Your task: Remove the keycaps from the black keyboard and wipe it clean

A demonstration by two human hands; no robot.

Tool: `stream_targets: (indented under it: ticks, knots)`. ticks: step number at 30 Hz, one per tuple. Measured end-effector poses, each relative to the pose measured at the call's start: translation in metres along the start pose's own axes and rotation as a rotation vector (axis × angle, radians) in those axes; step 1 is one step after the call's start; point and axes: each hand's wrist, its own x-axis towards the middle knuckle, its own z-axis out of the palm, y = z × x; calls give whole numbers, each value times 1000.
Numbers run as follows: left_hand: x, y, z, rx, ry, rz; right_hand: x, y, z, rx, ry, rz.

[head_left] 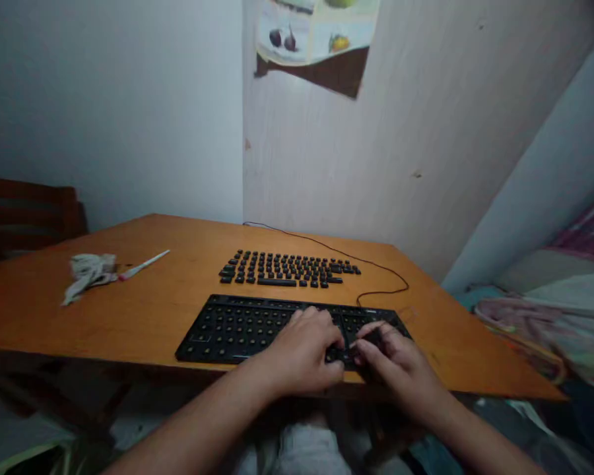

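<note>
A black keyboard [242, 328] lies along the near edge of the table, most of its key positions bare of caps. My left hand [309, 349] presses on its right-middle part, fingers curled over the top and thumb by the front edge. Over the number-pad side, my right hand [400, 359] is closed in a pinch, thumb and fingertips close together. A small dark thing shows between those fingers, too blurred to name. Beyond the keyboard, loose black keycaps [277, 282] lie in rows in a keyboard layout.
On the wooden table [143, 323], a crumpled cloth [90, 269] and a thin white brush-like stick [146, 265] lie at the left. A black cable [376, 262] curves from the keyboard toward the wall. A wooden chair [30, 208] stands left; fabric [529, 310] is piled right.
</note>
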Motion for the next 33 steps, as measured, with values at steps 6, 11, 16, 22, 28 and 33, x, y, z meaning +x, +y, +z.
stream_targets:
  ticks: [6,11,16,22,28,33]
  knots:
    - [-1,-1,-1,-20,4,3,1,6,5,82,20,2]
    - [-1,-3,-1,-49,-6,11,-1,7,4,305,24,73]
    - [1,-7,2,-78,0,13,0,5,4,371,12,84]
    - [2,-10,4,-142,19,-40,2,0,3,513,79,92]
    - [5,-14,7,-316,86,-194,8,-3,-5,367,190,-24]
    - [9,-17,11,-618,110,-297,14,-21,-10,107,115,-109]
